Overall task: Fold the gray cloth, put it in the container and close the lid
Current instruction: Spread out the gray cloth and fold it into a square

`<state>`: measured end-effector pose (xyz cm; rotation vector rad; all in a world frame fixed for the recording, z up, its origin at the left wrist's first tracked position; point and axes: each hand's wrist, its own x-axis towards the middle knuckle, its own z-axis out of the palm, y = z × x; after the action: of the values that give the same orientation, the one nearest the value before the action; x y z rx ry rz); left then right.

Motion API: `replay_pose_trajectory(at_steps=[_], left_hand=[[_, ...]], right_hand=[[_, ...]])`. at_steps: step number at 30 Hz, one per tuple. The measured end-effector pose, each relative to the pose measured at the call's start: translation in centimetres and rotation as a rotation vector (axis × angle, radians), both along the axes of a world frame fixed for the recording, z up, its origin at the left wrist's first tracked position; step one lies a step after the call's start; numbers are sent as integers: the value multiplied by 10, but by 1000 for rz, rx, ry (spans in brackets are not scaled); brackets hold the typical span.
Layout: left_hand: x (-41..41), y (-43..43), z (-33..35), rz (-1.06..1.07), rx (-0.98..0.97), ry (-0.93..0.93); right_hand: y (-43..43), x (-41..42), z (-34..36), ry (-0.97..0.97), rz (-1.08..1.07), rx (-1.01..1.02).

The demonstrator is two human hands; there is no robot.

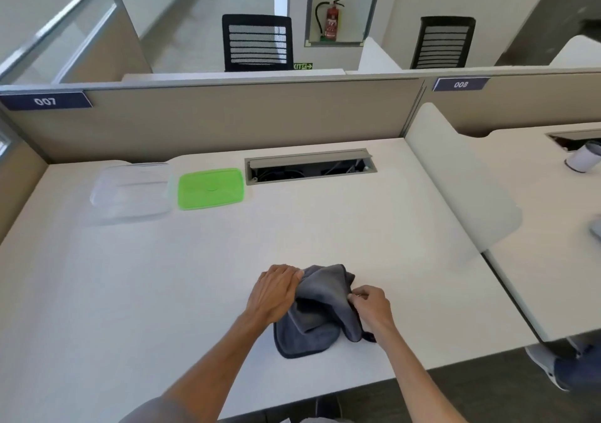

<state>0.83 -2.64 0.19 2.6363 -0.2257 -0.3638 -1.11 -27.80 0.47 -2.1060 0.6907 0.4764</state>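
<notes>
The gray cloth [320, 312] lies bunched up near the front edge of the white desk [195, 276]. My left hand [274, 292] grips its upper left part. My right hand [370, 304] pinches its right edge between thumb and fingers. Part of the cloth is lifted between the hands, the lower part rests on the desk. Far back on the left stands the clear container [131, 191], open and with nothing in it. Its green lid [211, 188] lies flat on the desk just to the container's right.
An open cable tray [310, 167] is cut into the desk's back edge. A beige partition [211, 117] walls the back and left. A white divider [455, 175] bounds the right side, with a white cup [583, 159] on the neighbouring desk. A shoe [549, 367] shows below right.
</notes>
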Motion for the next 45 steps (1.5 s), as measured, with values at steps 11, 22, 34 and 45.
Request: replay_pose_trajectory(at_steps=[11, 22, 34, 45], left_hand=[[39, -27, 48, -236, -209, 7], [66, -9, 122, -333, -395, -41], [41, 41, 152, -267, -434, -245], [33, 92, 177, -157, -506, -122]], right_hand=[[7, 23, 53, -258, 289, -20], [17, 40, 161, -440, 507, 27], [13, 32, 253, -527, 726, 113], [18, 35, 297, -664, 749, 209]])
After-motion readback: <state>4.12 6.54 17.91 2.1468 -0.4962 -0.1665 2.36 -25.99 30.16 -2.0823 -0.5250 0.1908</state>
